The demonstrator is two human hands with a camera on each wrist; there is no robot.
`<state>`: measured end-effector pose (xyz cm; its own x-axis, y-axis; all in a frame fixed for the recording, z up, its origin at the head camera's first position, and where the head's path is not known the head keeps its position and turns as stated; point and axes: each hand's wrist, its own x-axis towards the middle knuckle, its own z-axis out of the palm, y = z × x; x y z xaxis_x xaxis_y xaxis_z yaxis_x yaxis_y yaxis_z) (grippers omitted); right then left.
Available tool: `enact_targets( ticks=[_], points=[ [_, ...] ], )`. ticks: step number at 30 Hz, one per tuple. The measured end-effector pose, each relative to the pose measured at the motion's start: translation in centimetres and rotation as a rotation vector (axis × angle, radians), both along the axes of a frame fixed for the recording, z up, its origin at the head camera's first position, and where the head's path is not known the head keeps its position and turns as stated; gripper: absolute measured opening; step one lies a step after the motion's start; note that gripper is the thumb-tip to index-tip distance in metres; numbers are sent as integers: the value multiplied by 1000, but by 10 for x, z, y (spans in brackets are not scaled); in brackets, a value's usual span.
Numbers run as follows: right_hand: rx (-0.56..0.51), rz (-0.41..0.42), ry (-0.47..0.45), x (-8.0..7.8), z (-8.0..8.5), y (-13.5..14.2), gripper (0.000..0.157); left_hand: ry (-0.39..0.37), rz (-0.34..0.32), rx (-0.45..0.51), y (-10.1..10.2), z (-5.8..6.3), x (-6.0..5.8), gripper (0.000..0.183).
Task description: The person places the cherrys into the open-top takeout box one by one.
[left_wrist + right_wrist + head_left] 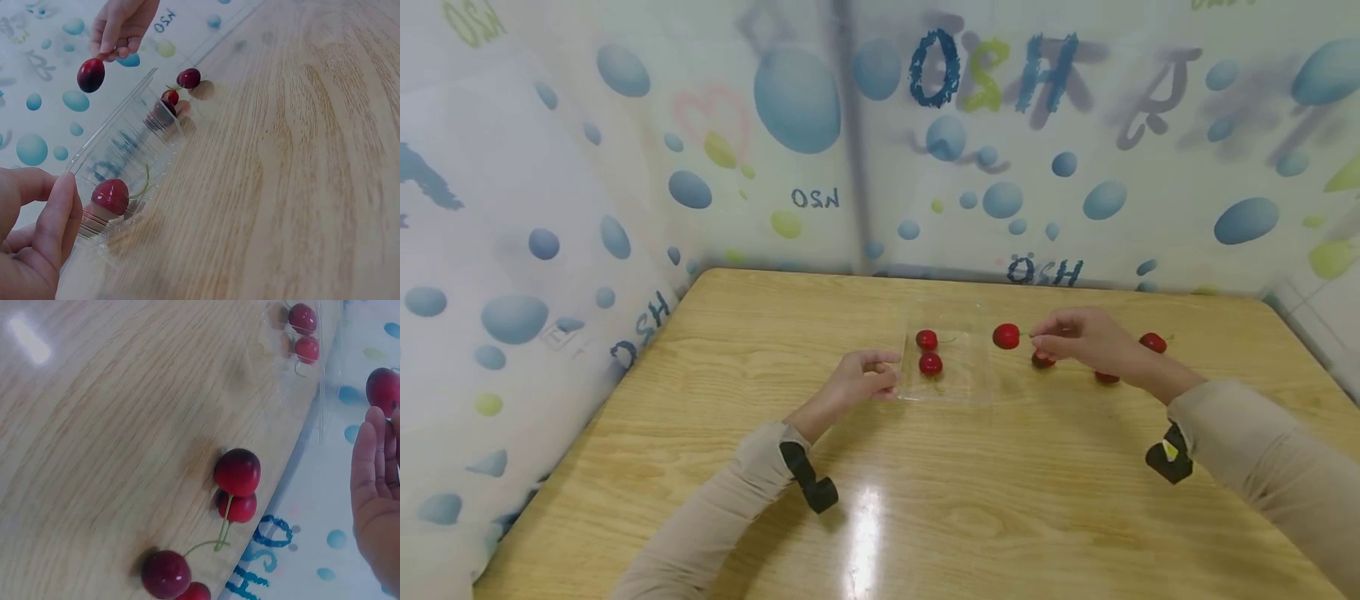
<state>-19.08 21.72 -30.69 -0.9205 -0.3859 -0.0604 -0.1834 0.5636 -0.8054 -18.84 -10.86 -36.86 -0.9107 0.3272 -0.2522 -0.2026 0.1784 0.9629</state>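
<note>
A clear plastic box (958, 398) stands on the table with two red cherries (930, 364) inside. My left hand (867, 377) pinches the box's left rim between thumb and fingers, as the left wrist view shows at close range. To the right of the box, my right hand (1078, 340) pinches a cherry (1006, 336) by its stem. That cherry (91, 75) hangs in the air, above the level of the box rim in the left wrist view. Below and behind the right hand lie several more cherries (237, 472) with green stems, partly hidden by the hand in the head view.
The wooden table (760, 333) runs back to a wall covering (895, 167) printed with blue and green drops and letters. Another printed sheet (512, 250) closes off the left side. One loose cherry (1152, 342) lies farthest right, past the right wrist.
</note>
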Motion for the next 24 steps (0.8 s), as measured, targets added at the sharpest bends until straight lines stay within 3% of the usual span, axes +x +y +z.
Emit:
enact_targets(
  ticks=[3,24],
  points=[
    [0,31,0,-4,-1,-9,28,4,9,-1,0,-7,-2,39],
    [110,200,75,-38,14,-54,16,18,17,12,0,-4,-1,37]
  ],
)
